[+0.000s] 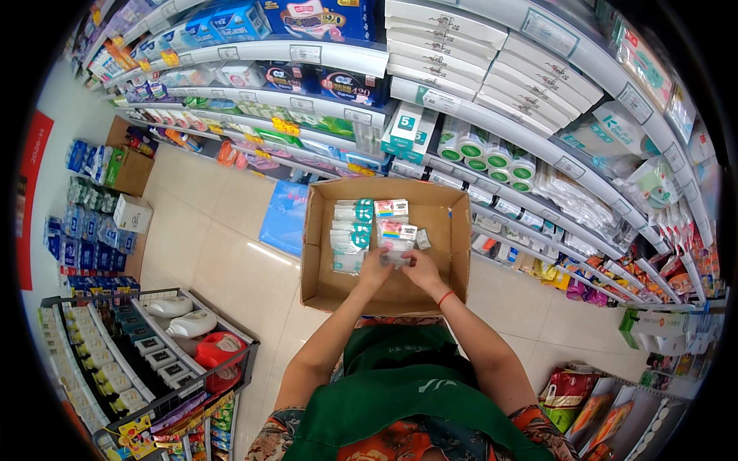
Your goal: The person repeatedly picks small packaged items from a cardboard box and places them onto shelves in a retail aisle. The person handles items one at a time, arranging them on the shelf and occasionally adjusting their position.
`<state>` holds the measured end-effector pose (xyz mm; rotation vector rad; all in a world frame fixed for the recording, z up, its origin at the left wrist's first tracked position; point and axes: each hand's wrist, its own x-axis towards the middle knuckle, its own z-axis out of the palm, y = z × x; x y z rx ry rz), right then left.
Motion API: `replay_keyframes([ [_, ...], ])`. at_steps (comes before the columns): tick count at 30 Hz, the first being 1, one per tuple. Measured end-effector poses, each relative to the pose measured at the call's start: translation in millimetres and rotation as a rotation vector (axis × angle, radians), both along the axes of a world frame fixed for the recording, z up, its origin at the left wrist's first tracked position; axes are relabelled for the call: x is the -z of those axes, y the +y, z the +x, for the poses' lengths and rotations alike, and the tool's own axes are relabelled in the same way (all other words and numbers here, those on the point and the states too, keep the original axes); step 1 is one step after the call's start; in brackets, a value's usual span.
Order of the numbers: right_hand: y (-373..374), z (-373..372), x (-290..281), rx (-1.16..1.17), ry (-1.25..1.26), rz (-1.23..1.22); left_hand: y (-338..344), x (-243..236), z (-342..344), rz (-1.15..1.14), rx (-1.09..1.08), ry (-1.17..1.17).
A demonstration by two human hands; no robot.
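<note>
Both hands are inside an open cardboard box [446, 295] in front of my body. My left hand [374, 269] and my right hand [422, 269] close their fingers on a small translucent pack [396, 257] between them; its exact kind is too small to make out. Beyond my left hand lie stacked white and teal packs [352, 230]. Several small pink, white and yellow boxes [392, 209] lie beside them, farther in than the held pack. A small white box [422, 239] rests alone on the box floor, beyond my right hand.
Shelves of packaged goods [338, 52] curve across the far side and right. A blue plastic package [283, 219] lies on the tiled floor left of the box. A wire-edged display [250, 349] with bottles stands near left; stacked packs [92, 223] line the left wall.
</note>
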<state>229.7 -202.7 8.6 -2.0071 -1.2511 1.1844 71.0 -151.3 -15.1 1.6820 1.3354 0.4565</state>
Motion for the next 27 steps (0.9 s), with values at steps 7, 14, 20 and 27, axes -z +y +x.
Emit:
replay_keyframes([
  [7,5,0,-4,-0.036,0.09,0.019,2,-9,1,-0.037,-0.017,0.024],
  [14,6,1,-3,-0.049,0.106,0.037,2,-20,3,-0.031,-0.001,0.039],
  [20,7,8,-19,0.05,0.136,0.1,0,-44,7,-0.019,0.037,0.067],
  [27,18,19,-90,0.123,0.186,0.192,4,-96,32,0.067,0.059,-0.083],
])
